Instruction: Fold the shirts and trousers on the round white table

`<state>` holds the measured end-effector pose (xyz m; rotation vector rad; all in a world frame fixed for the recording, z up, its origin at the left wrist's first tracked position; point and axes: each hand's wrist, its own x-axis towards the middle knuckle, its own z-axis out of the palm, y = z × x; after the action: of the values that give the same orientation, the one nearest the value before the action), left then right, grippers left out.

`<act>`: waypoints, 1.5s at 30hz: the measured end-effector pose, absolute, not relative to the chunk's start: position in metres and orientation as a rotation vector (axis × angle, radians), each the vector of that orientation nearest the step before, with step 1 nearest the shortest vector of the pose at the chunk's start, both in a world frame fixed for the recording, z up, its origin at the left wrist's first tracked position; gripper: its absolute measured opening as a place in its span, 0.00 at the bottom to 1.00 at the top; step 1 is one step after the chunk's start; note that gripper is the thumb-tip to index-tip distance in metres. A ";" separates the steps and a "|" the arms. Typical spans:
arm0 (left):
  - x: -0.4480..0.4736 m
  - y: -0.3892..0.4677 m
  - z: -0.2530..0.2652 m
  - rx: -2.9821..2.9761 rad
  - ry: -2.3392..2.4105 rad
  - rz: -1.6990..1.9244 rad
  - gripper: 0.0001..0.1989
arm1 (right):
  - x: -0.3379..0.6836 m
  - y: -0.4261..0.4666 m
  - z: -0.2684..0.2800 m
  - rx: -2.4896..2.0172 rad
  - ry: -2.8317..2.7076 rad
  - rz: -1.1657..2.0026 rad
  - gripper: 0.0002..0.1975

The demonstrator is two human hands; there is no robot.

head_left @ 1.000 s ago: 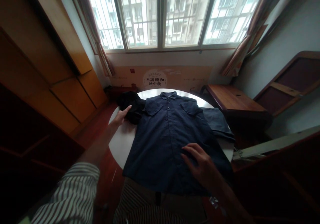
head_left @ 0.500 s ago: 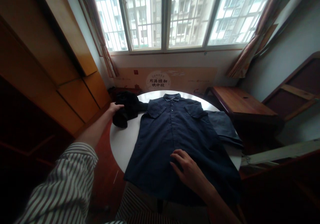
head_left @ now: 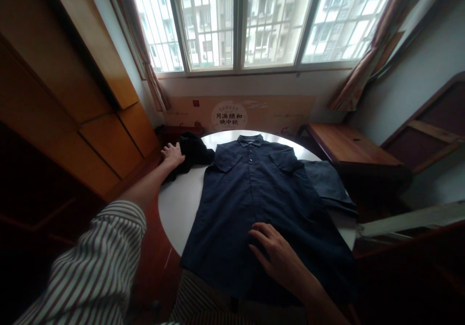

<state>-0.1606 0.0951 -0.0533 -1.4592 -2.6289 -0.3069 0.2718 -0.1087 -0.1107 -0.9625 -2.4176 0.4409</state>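
Note:
A dark blue short-sleeved button shirt [head_left: 247, 194] lies spread front side up, its collar toward the window and its hem past the near edge of the round white table [head_left: 178, 208]. At the table's far left is a bunched black cloth item [head_left: 196, 149] whose kind I cannot make out. My left hand [head_left: 173, 154] rests against its left side, fingers spread. Over the lower front of the shirt, my right hand [head_left: 274, 247] is loosely curved, thumb apart from the fingers, with nothing held. Whether it touches the fabric is unclear.
Folded grey-blue cloth [head_left: 329, 184] lies to the right of the shirt. A wooden desk [head_left: 356, 143] stands beyond it at the right. Wooden cabinets [head_left: 109, 136] line the left, and a barred window [head_left: 240, 24] is ahead.
My left hand has shifted slightly right and its fingers have spread. The black cloth is more bunched, and its front flap has moved back. My right hand has barely moved.

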 end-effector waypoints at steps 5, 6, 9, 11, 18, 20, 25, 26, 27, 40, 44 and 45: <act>-0.111 0.113 -0.071 -1.286 -2.761 -0.446 0.61 | 0.272 -0.110 -0.109 -0.970 -2.440 0.445 0.15; -0.105 0.117 -0.076 -1.275 -2.766 -0.428 0.65 | 0.273 -0.110 -0.109 -0.975 -2.443 0.444 0.15; -0.097 0.129 -0.089 -1.253 -2.734 -0.345 0.66 | 0.273 -0.111 -0.109 -0.991 -2.445 0.447 0.15; -0.099 0.136 -0.095 -1.277 -2.691 -0.309 0.60 | 0.274 -0.113 -0.110 -0.996 -2.442 0.455 0.15; -0.103 0.157 -0.103 -1.383 -2.565 -0.278 0.40 | 0.281 -0.120 -0.107 -0.993 -2.446 0.470 0.17; -0.100 0.161 -0.102 -1.356 -2.576 -0.283 0.39 | 0.293 -0.118 -0.106 -1.008 -2.409 0.421 0.17; -0.109 0.147 -0.088 -1.459 -2.545 -0.372 0.44 | 0.354 -0.097 -0.110 -1.218 -2.178 0.143 0.13; -0.114 0.140 -0.084 -1.515 -2.507 -0.416 0.44 | 0.370 -0.093 -0.112 -1.285 -2.119 0.072 0.14; -0.120 0.131 -0.080 -1.561 -2.463 -0.466 0.43 | 0.386 -0.090 -0.115 -1.356 -2.061 0.008 0.16; -0.116 -0.027 -0.093 -2.067 -2.330 -0.949 0.29 | 0.447 -0.113 -0.135 -2.022 -1.491 0.622 0.43; -0.084 -0.082 -0.106 -2.413 -2.731 -0.740 0.31 | 0.441 -0.115 -0.131 -2.003 -1.429 0.675 0.40; -0.079 -0.092 -0.108 -2.481 -2.776 -0.634 0.31 | 0.441 -0.115 -0.131 -1.990 -1.411 0.690 0.39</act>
<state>-0.0790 -0.0925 -0.1077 -2.4815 -2.7763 -0.6342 0.4409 -0.1146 -0.1305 -1.9903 -1.4115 0.6898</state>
